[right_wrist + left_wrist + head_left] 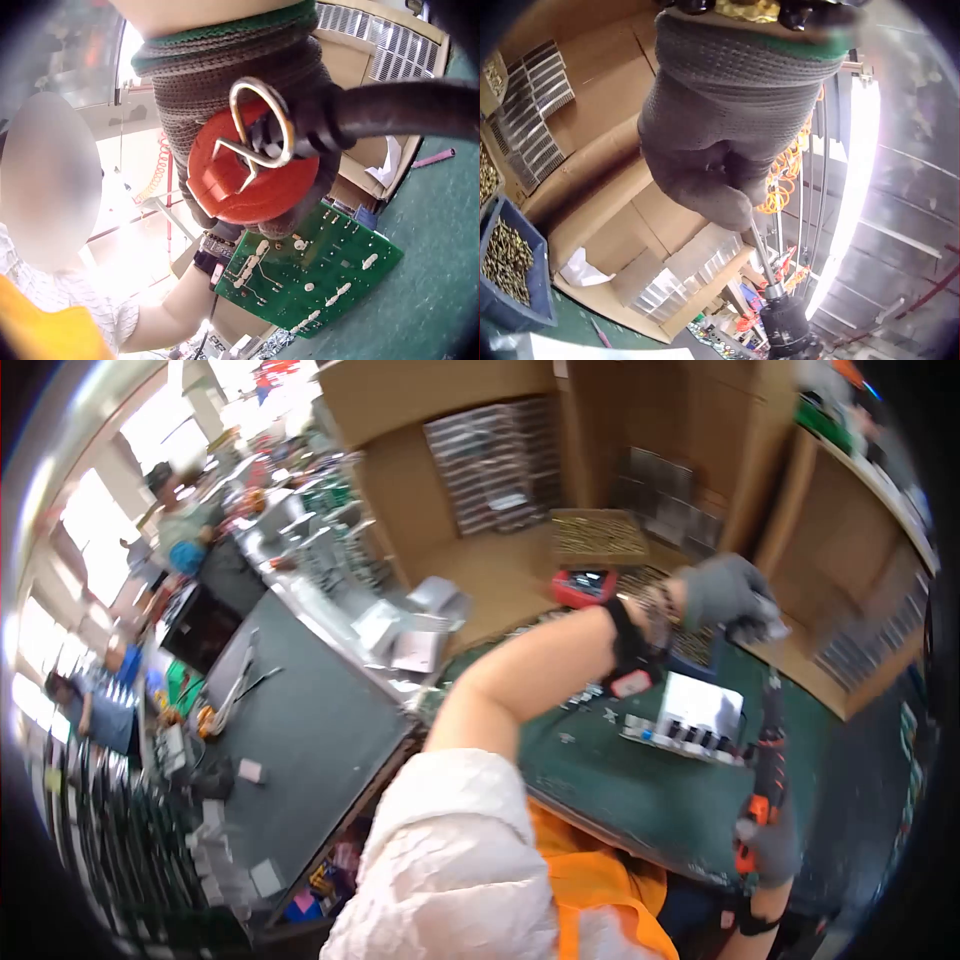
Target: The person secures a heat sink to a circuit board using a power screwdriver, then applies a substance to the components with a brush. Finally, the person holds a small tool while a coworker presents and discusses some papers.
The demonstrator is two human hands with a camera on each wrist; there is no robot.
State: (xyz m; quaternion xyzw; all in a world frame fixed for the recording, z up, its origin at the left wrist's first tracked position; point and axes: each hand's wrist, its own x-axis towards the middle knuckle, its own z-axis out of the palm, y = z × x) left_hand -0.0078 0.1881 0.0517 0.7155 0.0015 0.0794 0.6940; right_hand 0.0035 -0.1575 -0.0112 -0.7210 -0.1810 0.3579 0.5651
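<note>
My gloved left hand (725,595) is raised over the table in front of the boxes. In the left wrist view its fingers are curled, and the fingertips pinch the end of a thin metal screwdriver bit (763,251). My right hand (778,848), also gloved, grips an orange-and-black electric screwdriver (770,765) whose bit end points toward the left hand. The right wrist view shows its red end cap (251,184) with a wire hanging ring and black cable. A circuit board (315,270) lies below that hand. Beside the screwdriver in the head view is a shiny metal plate (702,705) with black components along it.
A blue bin of screws (517,259) and a cardboard tray of brass-coloured screws (598,538) stand at the back. Behind are large cardboard boxes (680,420) with stacked metal parts. A red device (583,588) sits by the tray. People are at the far left.
</note>
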